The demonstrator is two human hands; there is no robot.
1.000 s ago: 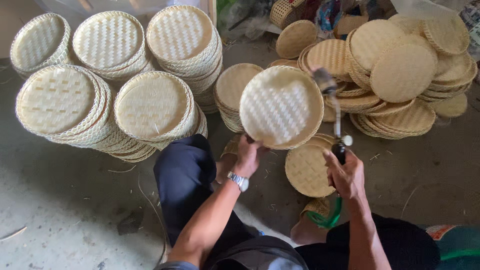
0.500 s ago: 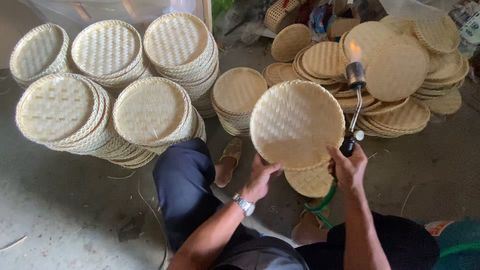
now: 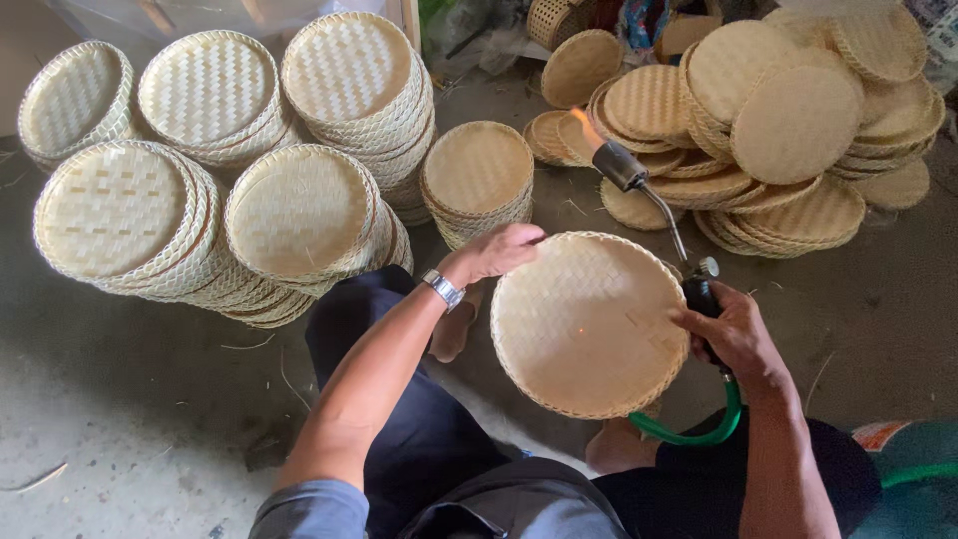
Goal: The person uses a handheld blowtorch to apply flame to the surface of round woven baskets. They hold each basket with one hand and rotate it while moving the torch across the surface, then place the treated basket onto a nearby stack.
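Dozens of round woven trays stand in stacks (image 3: 299, 215) on the concrete floor (image 3: 120, 419), rims up on the left and flipped into a loose heap (image 3: 788, 130) on the right, all within reach of the seated person. Between the knees, one woven tray (image 3: 587, 324) is tilted with its hollow side up, probably so the weave faces the flame. The left hand (image 3: 494, 252) curls over its far rim, fingers closed on the edge. The right hand (image 3: 733, 329) is wrapped around the handle of a gas torch (image 3: 649, 195), whose lit nozzle points up and away from the tray. A green hose (image 3: 699, 434) loops below.
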